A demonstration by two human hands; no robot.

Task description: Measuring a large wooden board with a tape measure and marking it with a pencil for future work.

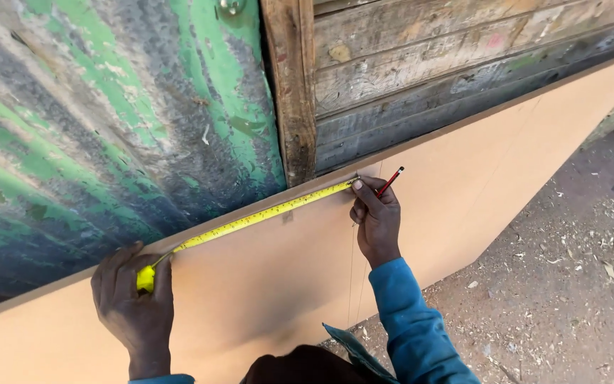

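The left hand [135, 302] is closed around the yellow tape-measure case [146, 278] at the top edge of a large tan fibreboard panel [463, 185] that stands on edge against a green corrugated metal wall [108, 121] and weathered grey timber planks [428, 64]. The yellow tape blade [257, 217] is drawn out along that edge, its long axis rising from lower left to upper right. The right hand [376, 217] pins the blade's end and grips a red pencil [390, 180], tip up and to the right. Faint vertical pencil lines already show below that hand; by my judgement the measuring is under way, and whether the mark at the blade's end is made cannot be told. The hands are well apart.
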